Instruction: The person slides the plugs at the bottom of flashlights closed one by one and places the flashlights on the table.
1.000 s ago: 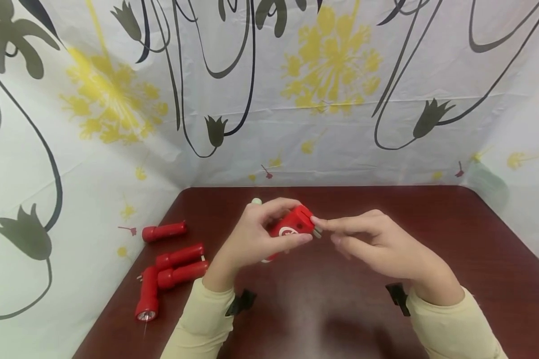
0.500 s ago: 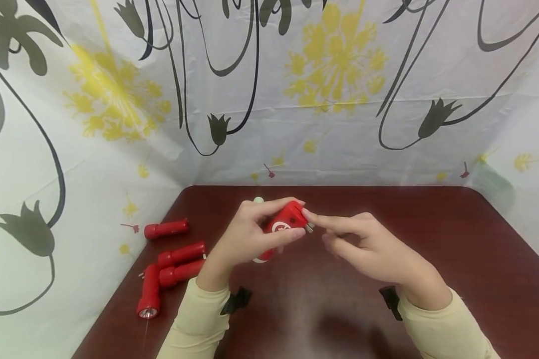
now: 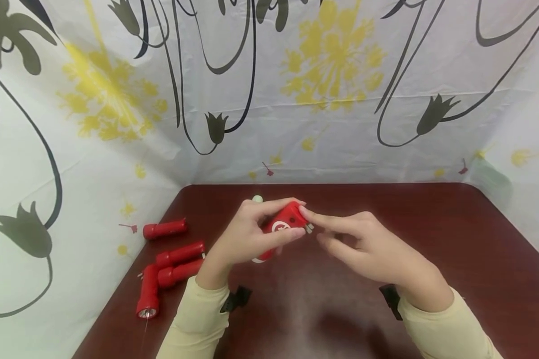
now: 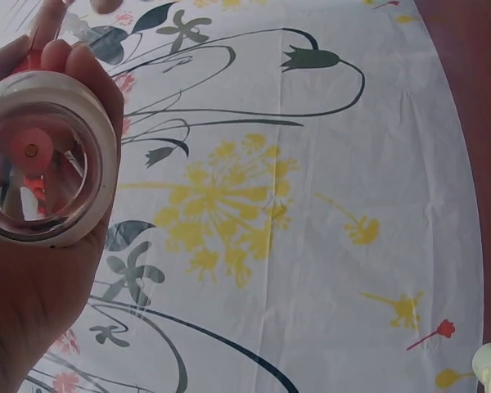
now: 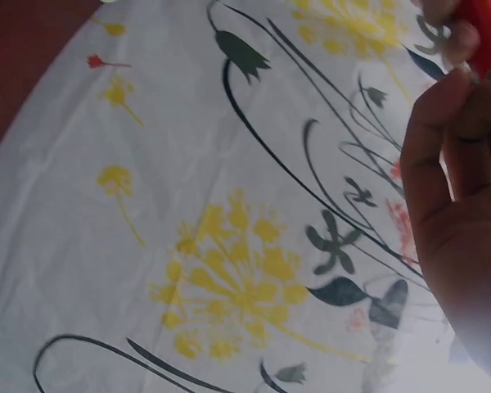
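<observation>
A red flashlight (image 3: 292, 214) with a white round emblem is in my left hand (image 3: 247, 234), fingers over its top and thumb along the near side. Metal plug prongs (image 3: 309, 228) stick out of its right end. In the left wrist view its clear lens (image 4: 37, 164), ringed in white, faces the camera. The extended index finger of my right hand (image 3: 373, 242) touches the prong end of the flashlight. That hand's thumb sits lower, apart from the flashlight. The right wrist view shows only a red part of the flashlight (image 5: 483, 37), beyond the fingers.
Several more red flashlights lie at the table's left side, one apart at the back (image 3: 164, 229) and one pointing its lens forward (image 3: 148, 294). A pale green rounded top (image 3: 257, 198) shows behind my left hand. Patterned white cloth (image 3: 341, 149) surrounds the dark red table (image 3: 431, 219).
Both hands and the flashlight have shifted slightly left since a second ago. The right index finger stays at the prong end. The flashlights on the table have not moved.
</observation>
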Motion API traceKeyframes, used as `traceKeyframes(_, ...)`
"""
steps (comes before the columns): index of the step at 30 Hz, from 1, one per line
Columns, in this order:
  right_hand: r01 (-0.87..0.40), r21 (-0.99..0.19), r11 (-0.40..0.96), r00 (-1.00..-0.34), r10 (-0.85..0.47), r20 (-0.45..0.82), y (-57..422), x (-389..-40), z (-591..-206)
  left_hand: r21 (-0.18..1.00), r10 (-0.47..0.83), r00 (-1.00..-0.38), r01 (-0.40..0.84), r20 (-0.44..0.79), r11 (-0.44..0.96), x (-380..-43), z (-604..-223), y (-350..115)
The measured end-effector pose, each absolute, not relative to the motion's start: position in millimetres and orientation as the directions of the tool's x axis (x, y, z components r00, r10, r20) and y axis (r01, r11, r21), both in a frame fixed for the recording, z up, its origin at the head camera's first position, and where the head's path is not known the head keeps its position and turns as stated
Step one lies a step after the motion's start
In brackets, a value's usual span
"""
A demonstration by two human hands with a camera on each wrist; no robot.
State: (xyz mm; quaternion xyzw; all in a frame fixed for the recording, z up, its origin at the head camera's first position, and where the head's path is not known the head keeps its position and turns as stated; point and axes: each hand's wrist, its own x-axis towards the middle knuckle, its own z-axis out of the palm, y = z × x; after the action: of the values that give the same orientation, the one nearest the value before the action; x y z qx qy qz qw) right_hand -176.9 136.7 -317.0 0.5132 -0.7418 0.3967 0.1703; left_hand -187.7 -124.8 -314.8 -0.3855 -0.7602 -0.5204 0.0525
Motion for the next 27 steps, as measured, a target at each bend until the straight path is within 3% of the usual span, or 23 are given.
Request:
traceKeyframes(5,-0.935,-0.255,0.247,-0.354,-0.610,0.709,150,-169,-308,0.759,0.551,-0.705,0.625,0.446,0.185,-189,-312,-118)
traceKeyframes(15,-0.959,-0.274,0.077,-0.265,-0.594,0.759,153,-172,-307,0.683,0.585,-0.646,0.702,0.491,0.202,-186,-309,-114)
traceKeyframes(20,-0.947,-0.321,-0.013,-0.252,-0.586,0.770,150,-176,-311,0.626,0.590,-0.608,0.751,0.531,0.211,-182,-307,-116)
traceKeyframes(27,-0.890,-0.457,-0.009,-0.352,-0.623,0.698,150,-179,-316,0.660,0.595,-0.637,0.717,0.490,0.224,-181,-312,-117)
